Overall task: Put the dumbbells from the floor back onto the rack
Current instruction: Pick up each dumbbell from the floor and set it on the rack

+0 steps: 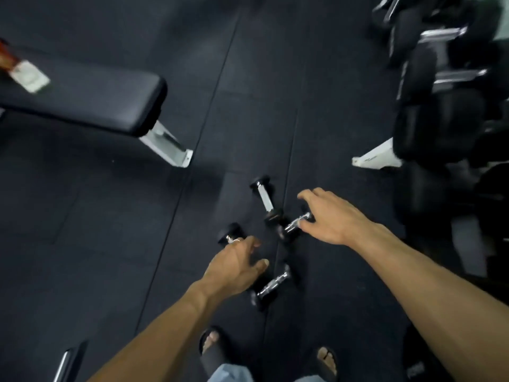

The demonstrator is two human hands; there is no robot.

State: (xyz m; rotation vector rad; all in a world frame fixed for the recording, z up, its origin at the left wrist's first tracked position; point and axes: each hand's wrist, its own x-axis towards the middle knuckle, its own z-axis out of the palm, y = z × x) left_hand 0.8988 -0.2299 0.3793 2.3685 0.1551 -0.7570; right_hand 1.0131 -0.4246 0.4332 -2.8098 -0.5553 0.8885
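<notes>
Several small black dumbbells with chrome handles lie close together on the dark rubber floor. My left hand reaches down over the leftmost dumbbell; its fingertips touch the handle and the thumb is spread apart. My right hand is spread over another dumbbell, with the thumb on its handle and the fingers not closed. A third dumbbell lies just beyond, between the hands. A fourth dumbbell lies nearer me, under my left thumb. The dumbbell rack stands at the right, loaded with large black dumbbells.
A black padded bench on a white frame stands at the left. The rack's white foot juts onto the floor at the right. My feet in dark sandals are at the bottom. A chrome bar lies at the lower left.
</notes>
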